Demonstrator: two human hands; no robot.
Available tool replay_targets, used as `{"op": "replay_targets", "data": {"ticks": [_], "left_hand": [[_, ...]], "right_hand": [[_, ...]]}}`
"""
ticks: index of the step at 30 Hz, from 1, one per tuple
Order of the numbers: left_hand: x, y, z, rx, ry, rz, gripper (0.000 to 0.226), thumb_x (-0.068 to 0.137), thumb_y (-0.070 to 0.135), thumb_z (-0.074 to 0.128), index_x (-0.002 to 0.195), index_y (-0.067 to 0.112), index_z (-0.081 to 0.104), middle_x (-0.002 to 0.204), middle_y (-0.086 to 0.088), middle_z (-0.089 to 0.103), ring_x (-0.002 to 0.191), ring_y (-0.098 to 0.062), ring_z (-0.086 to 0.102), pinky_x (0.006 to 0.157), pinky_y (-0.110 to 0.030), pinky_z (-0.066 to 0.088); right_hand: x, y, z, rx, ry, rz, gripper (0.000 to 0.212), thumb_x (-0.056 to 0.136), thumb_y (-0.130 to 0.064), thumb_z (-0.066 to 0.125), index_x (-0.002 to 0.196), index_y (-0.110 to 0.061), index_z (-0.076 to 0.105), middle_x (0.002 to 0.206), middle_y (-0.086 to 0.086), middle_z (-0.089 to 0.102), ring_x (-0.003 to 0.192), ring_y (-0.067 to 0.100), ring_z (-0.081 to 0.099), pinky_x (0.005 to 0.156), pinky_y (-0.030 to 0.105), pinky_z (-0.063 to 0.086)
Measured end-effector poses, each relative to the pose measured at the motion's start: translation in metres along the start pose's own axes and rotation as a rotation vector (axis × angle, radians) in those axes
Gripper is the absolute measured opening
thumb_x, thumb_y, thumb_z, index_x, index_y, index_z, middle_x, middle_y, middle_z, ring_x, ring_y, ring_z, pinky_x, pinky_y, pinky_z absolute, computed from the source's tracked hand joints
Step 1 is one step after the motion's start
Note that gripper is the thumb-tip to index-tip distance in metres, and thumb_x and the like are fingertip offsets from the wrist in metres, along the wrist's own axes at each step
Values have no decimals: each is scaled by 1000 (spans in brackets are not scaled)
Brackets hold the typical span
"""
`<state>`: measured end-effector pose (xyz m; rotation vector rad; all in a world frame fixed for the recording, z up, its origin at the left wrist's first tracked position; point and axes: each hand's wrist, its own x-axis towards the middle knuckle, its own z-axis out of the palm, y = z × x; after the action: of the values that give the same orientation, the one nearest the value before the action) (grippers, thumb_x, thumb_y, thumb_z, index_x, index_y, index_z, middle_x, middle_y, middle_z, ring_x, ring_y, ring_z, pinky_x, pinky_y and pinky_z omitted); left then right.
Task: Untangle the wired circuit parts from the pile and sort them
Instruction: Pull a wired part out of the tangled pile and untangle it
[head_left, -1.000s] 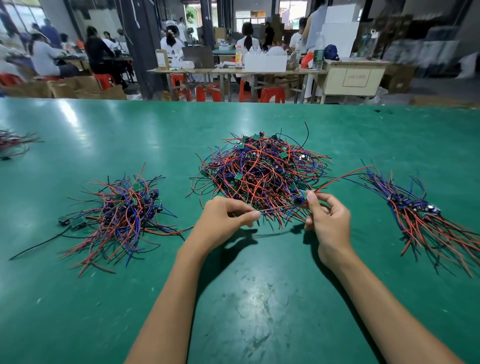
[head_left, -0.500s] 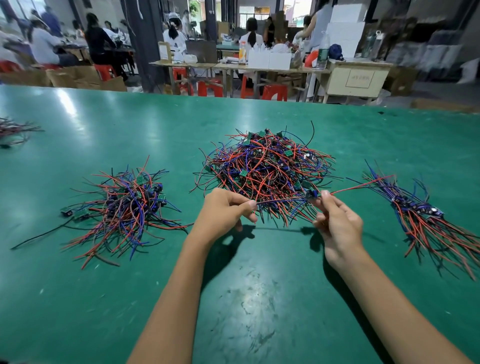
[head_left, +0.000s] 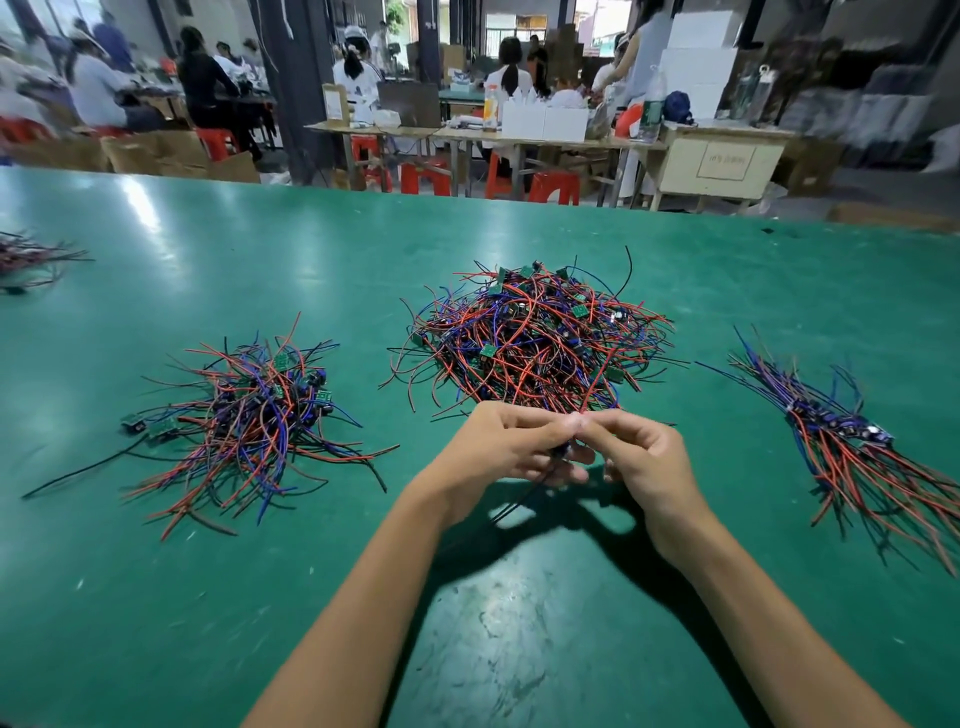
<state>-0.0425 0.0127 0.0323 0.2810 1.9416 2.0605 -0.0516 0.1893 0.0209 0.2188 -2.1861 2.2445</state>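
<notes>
Nearest, the left hand (head_left: 511, 449) and the right hand (head_left: 641, 457) meet above the green worktop (head_left: 519, 597), both pinching one wired part (head_left: 563, 451). Its red wire (head_left: 597, 382) runs into the tangled pile (head_left: 535, 338) just behind. I think pulling hard could drag other parts out.

Four heaps of wired parts lie on the bench (head_left: 519, 623): a middle pile (head_left: 535, 338), a left pile (head_left: 249, 415), a right bundle (head_left: 857, 441) and a far-left clump (head_left: 26, 260).

Tangled red-blue wire pile (head_left: 535, 338) mid-table; straightened bundle (head_left: 852, 441) right
</notes>
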Motion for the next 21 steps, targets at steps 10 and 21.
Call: {"op": "replay_targets", "data": {"ticks": [10,21], "left_hand": [[0,2,13,-94,154,22,21,94,10,67,105,-5,75,96,-24,75,73,-22,72,70,-27,59],[0,-1,23,33,258,71,13,85,4,70,78,1,80,69,-6,74,58,-11,65,53,-24,51]], "right_hand": [[-8,3,17,78,134,-10,11,91,-25,72,92,-17,80,77,2,74,62,12,62,50,18,48],[-14,7,32,132,139,-16,31,102,-8,50,90,-11,79,86,6,76,72,17,66,59,33,57]]}}
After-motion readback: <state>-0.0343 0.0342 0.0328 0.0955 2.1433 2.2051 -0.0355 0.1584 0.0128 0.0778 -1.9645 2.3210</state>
